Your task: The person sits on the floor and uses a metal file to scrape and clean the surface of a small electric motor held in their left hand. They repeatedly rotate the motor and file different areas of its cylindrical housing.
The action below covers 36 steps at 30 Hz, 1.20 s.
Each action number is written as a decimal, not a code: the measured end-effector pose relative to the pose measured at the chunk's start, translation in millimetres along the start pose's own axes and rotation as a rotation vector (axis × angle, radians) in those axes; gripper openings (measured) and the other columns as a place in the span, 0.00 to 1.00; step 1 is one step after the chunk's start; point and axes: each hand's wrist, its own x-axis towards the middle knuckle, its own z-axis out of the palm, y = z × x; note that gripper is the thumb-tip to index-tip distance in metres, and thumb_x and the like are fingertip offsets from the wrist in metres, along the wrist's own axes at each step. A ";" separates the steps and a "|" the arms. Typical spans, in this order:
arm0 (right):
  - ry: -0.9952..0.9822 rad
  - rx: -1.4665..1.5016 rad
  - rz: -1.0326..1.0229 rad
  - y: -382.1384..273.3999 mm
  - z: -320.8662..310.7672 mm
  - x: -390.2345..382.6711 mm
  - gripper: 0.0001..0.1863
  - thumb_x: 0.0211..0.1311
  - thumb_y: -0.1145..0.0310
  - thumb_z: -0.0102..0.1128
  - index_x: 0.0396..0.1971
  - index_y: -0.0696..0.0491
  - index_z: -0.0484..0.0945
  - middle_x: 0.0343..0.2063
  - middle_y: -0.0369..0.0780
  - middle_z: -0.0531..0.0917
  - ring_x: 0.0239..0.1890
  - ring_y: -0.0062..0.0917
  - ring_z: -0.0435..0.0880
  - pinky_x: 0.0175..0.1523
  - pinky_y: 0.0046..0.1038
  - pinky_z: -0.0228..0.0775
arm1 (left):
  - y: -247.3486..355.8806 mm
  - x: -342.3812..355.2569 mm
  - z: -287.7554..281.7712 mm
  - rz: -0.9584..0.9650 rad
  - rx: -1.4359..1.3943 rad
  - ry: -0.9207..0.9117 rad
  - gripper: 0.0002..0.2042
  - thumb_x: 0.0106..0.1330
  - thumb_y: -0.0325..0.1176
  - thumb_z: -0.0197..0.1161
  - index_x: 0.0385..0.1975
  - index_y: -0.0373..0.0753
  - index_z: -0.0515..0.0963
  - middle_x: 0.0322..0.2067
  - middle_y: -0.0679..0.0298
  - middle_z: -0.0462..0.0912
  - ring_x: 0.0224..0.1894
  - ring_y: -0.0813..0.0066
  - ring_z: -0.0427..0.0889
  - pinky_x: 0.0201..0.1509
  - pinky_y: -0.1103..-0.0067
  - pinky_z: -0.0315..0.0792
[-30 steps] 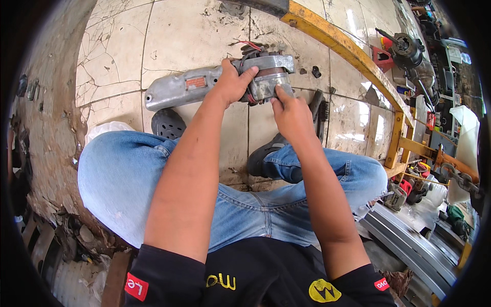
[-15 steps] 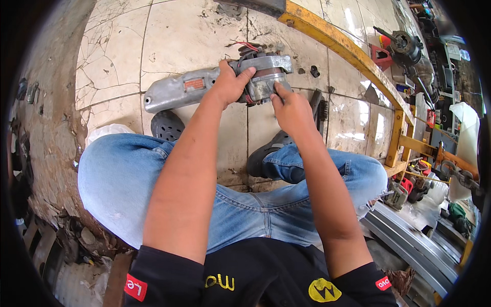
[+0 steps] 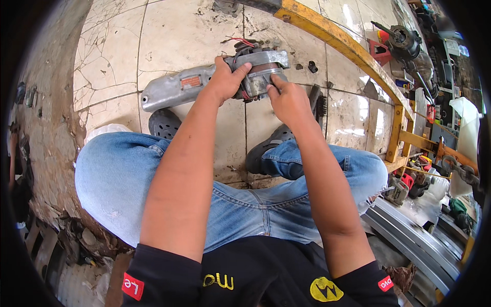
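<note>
Grey metal tool body (image 3: 204, 84) sits upper centre, likely heavy, stiff. Left hand (image 3: 225, 79) grips its middle; right hand (image 3: 289, 97) pinches the motor end (image 3: 261, 77). Best held by the casing.

Your left hand (image 3: 225, 82) grips a power-tool body (image 3: 176, 89) of dull grey cast metal, scuffed and matt. Beside that housing, your right hand (image 3: 289, 100) touches the motor core (image 3: 258, 77): bare metal, darker, coppery bands. Under the housing, the tile floor (image 3: 179, 36) is glossy, cracked, grimy. Right of it, a yellow painted steel frame (image 3: 353, 48), chipped.
</note>
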 end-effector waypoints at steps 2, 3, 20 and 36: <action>0.011 0.011 -0.002 -0.2 0.1 -0.7 0.16 0.62 0.65 0.55 0.48 0.54 0.81 0.30 0.55 0.83 0.36 0.54 0.79 0.45 0.48 0.72 | -10.5 4.9 -2.0 0.016 -0.018 0.003 0.38 0.64 0.51 0.64 0.59 0.28 0.50 0.49 0.45 0.70 0.48 0.62 0.77 0.39 0.71 0.81; 0.017 0.008 0.004 0.7 1.8 -7.2 0.16 0.62 0.65 0.55 0.48 0.54 0.81 0.30 0.55 0.83 0.35 0.54 0.79 0.45 0.48 0.72 | -11.1 6.2 -2.2 0.031 -0.008 0.012 0.38 0.64 0.50 0.63 0.59 0.29 0.50 0.49 0.45 0.70 0.47 0.62 0.78 0.37 0.71 0.81; 0.061 0.011 0.084 3.6 10.6 1.6 0.15 0.63 0.62 0.54 0.44 0.54 0.80 0.33 0.54 0.83 0.39 0.54 0.80 0.49 0.48 0.72 | -2.3 2.5 3.4 -0.006 -0.012 -0.005 0.36 0.65 0.50 0.63 0.57 0.32 0.50 0.51 0.43 0.67 0.45 0.56 0.80 0.32 0.67 0.84; -0.029 0.064 0.035 21.4 -6.7 -8.5 0.19 0.60 0.60 0.59 0.51 0.49 0.81 0.33 0.55 0.83 0.41 0.51 0.80 0.49 0.42 0.72 | -11.8 7.2 1.3 0.014 0.024 0.018 0.37 0.65 0.51 0.62 0.58 0.32 0.48 0.51 0.43 0.68 0.43 0.57 0.81 0.31 0.65 0.84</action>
